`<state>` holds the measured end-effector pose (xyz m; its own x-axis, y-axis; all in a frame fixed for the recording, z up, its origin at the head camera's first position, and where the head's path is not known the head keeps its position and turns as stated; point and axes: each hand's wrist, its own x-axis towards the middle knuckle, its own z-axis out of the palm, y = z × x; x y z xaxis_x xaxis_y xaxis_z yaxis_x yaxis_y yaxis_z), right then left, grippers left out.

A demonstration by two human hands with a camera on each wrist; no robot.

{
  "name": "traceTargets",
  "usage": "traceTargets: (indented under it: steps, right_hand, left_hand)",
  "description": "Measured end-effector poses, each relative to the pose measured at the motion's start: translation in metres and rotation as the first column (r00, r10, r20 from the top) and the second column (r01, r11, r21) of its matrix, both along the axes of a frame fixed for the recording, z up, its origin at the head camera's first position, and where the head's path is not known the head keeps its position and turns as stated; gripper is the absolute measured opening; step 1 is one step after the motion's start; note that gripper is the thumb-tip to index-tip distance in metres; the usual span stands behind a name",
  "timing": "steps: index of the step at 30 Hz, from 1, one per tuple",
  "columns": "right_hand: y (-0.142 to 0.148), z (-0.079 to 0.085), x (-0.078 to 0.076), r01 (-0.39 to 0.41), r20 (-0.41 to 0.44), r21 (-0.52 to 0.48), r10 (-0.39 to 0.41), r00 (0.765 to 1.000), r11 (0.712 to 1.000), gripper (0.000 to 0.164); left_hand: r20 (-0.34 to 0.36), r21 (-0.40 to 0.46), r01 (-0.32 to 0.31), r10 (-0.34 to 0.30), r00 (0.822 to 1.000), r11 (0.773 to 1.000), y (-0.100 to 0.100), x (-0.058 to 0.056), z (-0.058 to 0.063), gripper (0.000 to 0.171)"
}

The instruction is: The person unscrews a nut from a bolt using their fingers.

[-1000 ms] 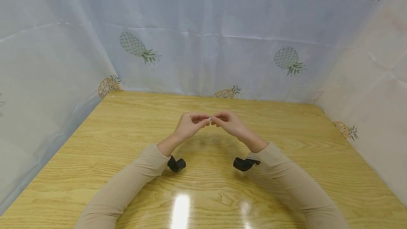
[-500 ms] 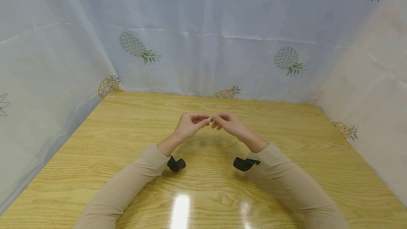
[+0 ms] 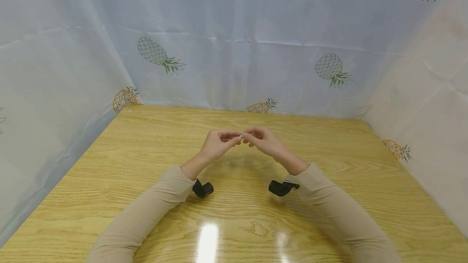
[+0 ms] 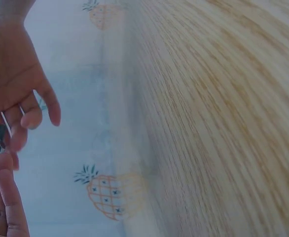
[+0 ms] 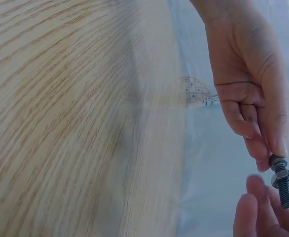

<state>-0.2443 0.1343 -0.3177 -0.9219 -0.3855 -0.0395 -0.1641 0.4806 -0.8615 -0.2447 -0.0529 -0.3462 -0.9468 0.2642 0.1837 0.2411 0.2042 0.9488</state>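
Note:
Above the table, both hands meet in the middle of the head view. My left hand [image 3: 215, 144] pinches the head end of a small metal bolt [image 5: 285, 195] between thumb and fingers. A hex nut [image 5: 282, 178] sits partway along the threaded shaft, which points toward the other hand. My right hand [image 3: 269, 143] is at the bolt's free end. Its fingertips [image 5: 255, 185] are spread around the shaft, with a visible gap to the nut in the right wrist view. In the left wrist view the bolt [image 4: 0, 132] is partly covered by fingers.
A wood-grain table [image 3: 241, 222] lies under the hands. White curtains [image 3: 226, 68] printed with pineapples stand behind it and at both sides. Black curved pieces, one left [image 3: 203, 189] and one right [image 3: 280, 188], project from the sleeve cuffs.
The right hand's fingers shift slightly around the bolt; its index finger now stands a little higher and apart from the thumb. The left hand keeps its pinch in the same place.

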Motion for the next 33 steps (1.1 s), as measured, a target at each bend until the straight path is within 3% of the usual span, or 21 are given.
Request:
traceTargets:
  steps: [5,9,13,22,29,33]
  right_hand:
    - [-0.0006,-0.0006,0.0001,0.018,0.025,0.011,-0.018,1.000,1.000,0.031]
    - [-0.0010,-0.0018,-0.0002,0.030,-0.032,0.010,-0.030,0.999,0.999,0.028]
    - [-0.0009,-0.0016,-0.0001,0.044,-0.061,0.007,-0.044,0.997,0.999,0.035]
    - [-0.0015,-0.0005,0.0011,0.003,0.029,0.039,-0.004,1.000,0.999,0.040]
    - [-0.0021,-0.0020,0.0001,0.016,-0.100,0.031,-0.013,0.995,0.999,0.031]
    - [-0.0021,-0.0012,0.0011,0.026,-0.105,0.014,-0.025,0.994,1.000,0.036]
  left_hand:
    - [-0.006,-0.008,-0.001,0.001,1.000,1.000,-0.0003,0.0005,-0.0010,0.028]
    - [-0.006,0.012,-0.004,0.004,1.000,1.000,-0.0001,-0.0005,-0.0018,0.027]
    - [-0.005,0.018,-0.003,0.003,1.000,1.000,-0.0001,-0.0004,-0.0011,0.027]
    - [-0.004,-0.007,-0.003,0.003,1.000,1.000,-0.0013,0.0003,-0.0006,0.027]
    - [-0.020,0.015,0.000,0.000,1.000,1.000,-0.0015,-0.0004,-0.0023,0.026]
    - [-0.022,0.007,0.001,-0.001,1.000,1.000,-0.0011,-0.0003,-0.0021,0.025]
